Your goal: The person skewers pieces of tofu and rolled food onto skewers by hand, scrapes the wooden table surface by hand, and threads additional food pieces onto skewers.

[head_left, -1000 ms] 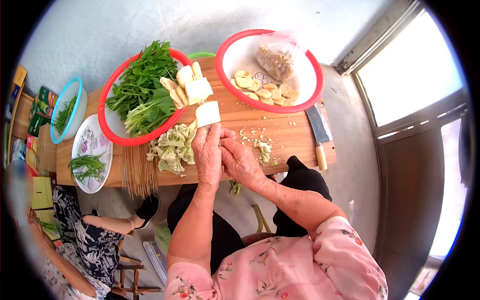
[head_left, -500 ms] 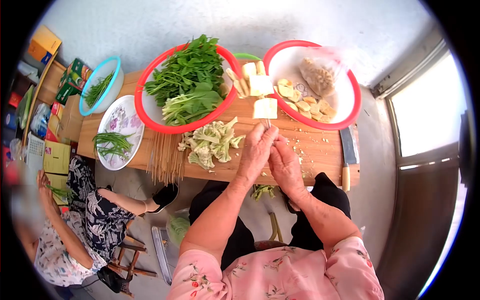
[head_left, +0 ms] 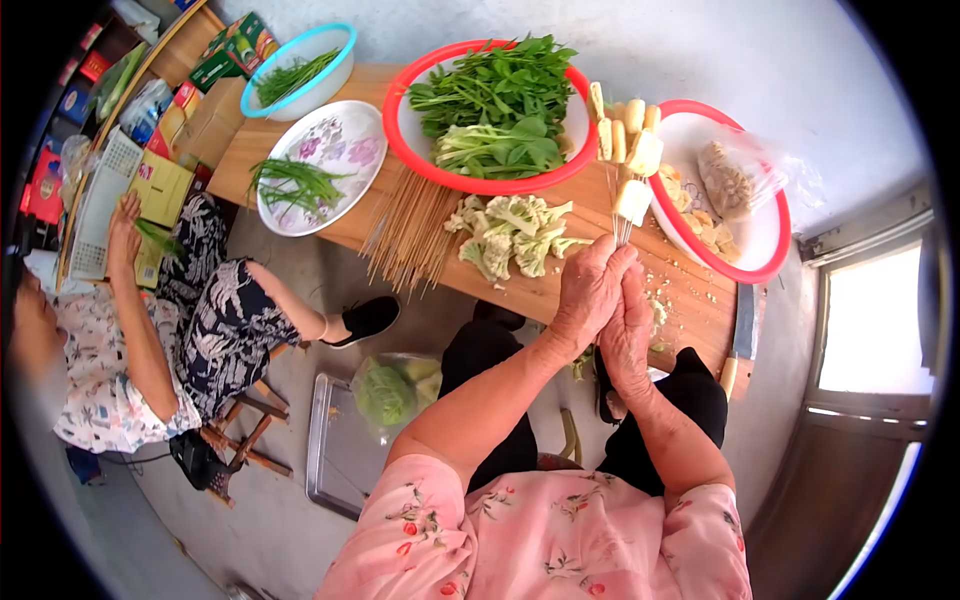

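Observation:
Several thin skewers [head_left: 624, 232] point up from my closed hands, with pale, cream-coloured food chunks [head_left: 632, 200] threaded on their upper ends. My left hand [head_left: 590, 290] is closed around the skewers just below the lowest chunk. Pressed against it, my right hand [head_left: 628, 335] is closed at their lower part; its grip is partly hidden. The chunks overlap the left rim of a red-rimmed basin [head_left: 778, 240], which holds more pale pieces [head_left: 715, 235] and a clear bag of brownish food [head_left: 728, 180]. Left of my hands, cauliflower florets [head_left: 510, 235] lie on the wooden table [head_left: 690, 300].
Loose skewers [head_left: 410, 230] lie near a red-rimmed basin [head_left: 400, 150] of leafy greens. Further left are a floral plate [head_left: 365, 125] and a blue-rimmed bowl [head_left: 262, 105]. A knife [head_left: 742, 330] rests at the table's right end. Another person [head_left: 130, 350] sits at left, holding green stalks.
My view has swung left, so the table sits further right and tilted. My hands still grip the skewers together, whose upper ends now spread more apart. The seated person's raised hand remains near the shelf.

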Demonstrator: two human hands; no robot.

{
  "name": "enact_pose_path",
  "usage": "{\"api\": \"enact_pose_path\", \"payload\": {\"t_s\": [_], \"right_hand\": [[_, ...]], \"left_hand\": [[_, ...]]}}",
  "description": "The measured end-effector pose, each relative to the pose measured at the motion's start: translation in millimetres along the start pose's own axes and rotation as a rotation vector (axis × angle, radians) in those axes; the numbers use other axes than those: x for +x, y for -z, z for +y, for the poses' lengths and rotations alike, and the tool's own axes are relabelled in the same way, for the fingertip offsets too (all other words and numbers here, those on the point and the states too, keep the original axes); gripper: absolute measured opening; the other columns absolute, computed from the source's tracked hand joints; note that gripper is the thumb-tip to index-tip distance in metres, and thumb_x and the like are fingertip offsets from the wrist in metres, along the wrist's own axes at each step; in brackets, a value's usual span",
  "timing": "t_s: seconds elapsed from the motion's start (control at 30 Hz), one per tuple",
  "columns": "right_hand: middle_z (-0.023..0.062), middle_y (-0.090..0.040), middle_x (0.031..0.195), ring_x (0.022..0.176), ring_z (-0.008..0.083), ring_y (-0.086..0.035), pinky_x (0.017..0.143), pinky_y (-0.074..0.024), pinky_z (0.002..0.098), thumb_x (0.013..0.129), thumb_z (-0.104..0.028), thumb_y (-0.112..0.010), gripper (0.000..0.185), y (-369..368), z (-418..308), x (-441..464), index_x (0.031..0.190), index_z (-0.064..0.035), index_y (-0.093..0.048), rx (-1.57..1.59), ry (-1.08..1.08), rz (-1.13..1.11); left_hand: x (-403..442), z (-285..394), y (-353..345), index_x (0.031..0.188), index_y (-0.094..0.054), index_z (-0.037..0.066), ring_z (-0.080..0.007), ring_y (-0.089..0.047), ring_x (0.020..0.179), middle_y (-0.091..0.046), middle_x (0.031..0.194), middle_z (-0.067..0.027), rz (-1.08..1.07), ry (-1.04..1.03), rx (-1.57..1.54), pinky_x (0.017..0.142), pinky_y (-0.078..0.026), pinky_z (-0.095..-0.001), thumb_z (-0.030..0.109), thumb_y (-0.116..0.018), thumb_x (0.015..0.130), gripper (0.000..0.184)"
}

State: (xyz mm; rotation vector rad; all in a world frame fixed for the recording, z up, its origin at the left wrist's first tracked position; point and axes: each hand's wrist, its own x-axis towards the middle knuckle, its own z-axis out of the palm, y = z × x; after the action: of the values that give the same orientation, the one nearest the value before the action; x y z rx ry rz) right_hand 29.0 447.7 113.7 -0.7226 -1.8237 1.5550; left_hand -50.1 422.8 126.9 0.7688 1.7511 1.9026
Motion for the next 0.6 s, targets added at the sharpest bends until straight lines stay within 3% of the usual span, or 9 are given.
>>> {"api": "enact_pose_path", "payload": {"t_s": [0.03, 0.07, 0.1, 0.17, 0.27, 0.3, 0.37, 0.43, 0.6], "right_hand": [[0.0002, -0.055, 0.098, 0.091, 0.0089, -0.049, 0.077, -0.0415, 0.0212, 0.094, -0.014, -0.048, 0.030, -5, -3, -6, 0.121, -0.0020, -0.047, 0.221, -0.010, 0.004], [-0.0007, -0.054, 0.102, 0.093, 0.0089, -0.049, 0.079, -0.0405, 0.0197, 0.094, -0.016, -0.048, 0.033, 2, 1, -11, 0.124, -0.0035, -0.045, -0.021, -0.008, -0.106], [0.0030, -0.056, 0.087, 0.079, 0.0099, -0.053, 0.072, -0.0417, 0.0206, 0.092, -0.012, -0.050, 0.028, -4, -14, -16, 0.118, -0.0019, -0.050, -0.140, 0.099, -0.093], [0.0019, -0.053, 0.084, 0.075, 0.0081, -0.052, 0.070, -0.0428, 0.0200, 0.090, -0.010, -0.054, 0.031, 1, -17, -27, 0.119, -0.0018, -0.049, -0.121, 0.080, -0.230], [0.0007, -0.051, 0.084, 0.072, 0.0071, -0.051, 0.067, -0.0444, 0.0203, 0.089, -0.008, -0.055, 0.031, 11, -27, -48, 0.120, -0.0034, -0.050, -0.088, 0.043, -0.229], [0.0006, -0.051, 0.086, 0.072, 0.0071, -0.051, 0.066, -0.0447, 0.0206, 0.090, -0.008, -0.054, 0.031, 20, -24, -53, 0.120, -0.0040, -0.051, -0.119, 0.045, -0.208], [0.0005, -0.051, 0.088, 0.071, 0.0066, -0.051, 0.065, -0.0440, 0.0195, 0.090, -0.009, -0.053, 0.030, 39, -14, -57, 0.119, -0.0039, -0.051, -0.172, 0.062, -0.184], [0.0004, -0.051, 0.087, 0.070, 0.0066, -0.051, 0.065, -0.0445, 0.0197, 0.091, -0.010, -0.052, 0.027, 57, 0, -57, 0.118, -0.0033, -0.052, -0.230, 0.025, -0.190], [0.0013, -0.054, 0.079, 0.064, 0.0067, -0.052, 0.060, -0.0450, 0.0201, 0.091, -0.009, -0.051, 0.023, 67, 23, -69, 0.112, -0.0023, -0.055, -0.320, 0.037, -0.175]], "left_hand": [[-3, 7, 5, 0.075, -0.051, -0.003, -0.0134, -0.057, 0.062, -0.061, 0.066, -0.0097, -0.014, 0.051, -0.091, 0.061, -0.047, -0.0273, 0.012, -0.050, 0.088, 0.020], [-7, 13, 10, 0.075, -0.051, -0.002, -0.0126, -0.058, 0.062, -0.062, 0.068, -0.0094, 0.002, 0.060, -0.128, 0.059, -0.046, -0.0266, 0.012, -0.049, 0.089, 0.020], [-12, 20, 19, 0.075, -0.051, -0.002, -0.0126, -0.058, 0.062, -0.062, 0.068, -0.0094, 0.041, 0.078, -0.124, 0.059, -0.046, -0.0266, 0.012, -0.049, 0.089, 0.020], [-31, 31, 45, 0.076, -0.052, -0.002, -0.0115, -0.057, 0.061, -0.061, 0.068, -0.0074, 0.107, -0.079, 0.021, 0.057, -0.047, -0.0253, 0.014, -0.049, 0.091, 0.021], [-71, 44, 94, 0.081, -0.054, 0.000, -0.0093, -0.057, 0.058, -0.059, 0.067, -0.0044, 0.128, 0.090, -0.122, 0.053, -0.047, -0.0218, 0.017, -0.050, 0.092, 0.021], [-88, 43, 109, 0.082, -0.055, 0.001, -0.0068, -0.051, 0.053, -0.055, 0.064, -0.0021, 0.156, 0.027, -0.255, 0.045, -0.041, -0.0196, 0.016, -0.051, 0.091, 0.018], [-120, 49, 147, 0.080, -0.056, 0.002, -0.0039, -0.040, 0.047, -0.048, 0.059, 0.0010, 0.280, 0.054, -0.139, 0.039, -0.031, -0.0181, 0.015, -0.053, 0.090, 0.017], [-148, 51, 187, 0.079, -0.057, 0.002, -0.0028, -0.030, 0.044, -0.042, 0.056, 0.0034, 0.357, 0.184, -0.173, 0.038, -0.022, -0.0179, 0.014, -0.055, 0.088, 0.014], [-254, 65, 248, 0.074, -0.058, 0.001, -0.0041, -0.034, 0.048, -0.042, 0.054, 0.0025, 0.588, 0.401, -0.038, 0.043, -0.024, -0.0210, 0.012, -0.054, 0.085, 0.016]]}}
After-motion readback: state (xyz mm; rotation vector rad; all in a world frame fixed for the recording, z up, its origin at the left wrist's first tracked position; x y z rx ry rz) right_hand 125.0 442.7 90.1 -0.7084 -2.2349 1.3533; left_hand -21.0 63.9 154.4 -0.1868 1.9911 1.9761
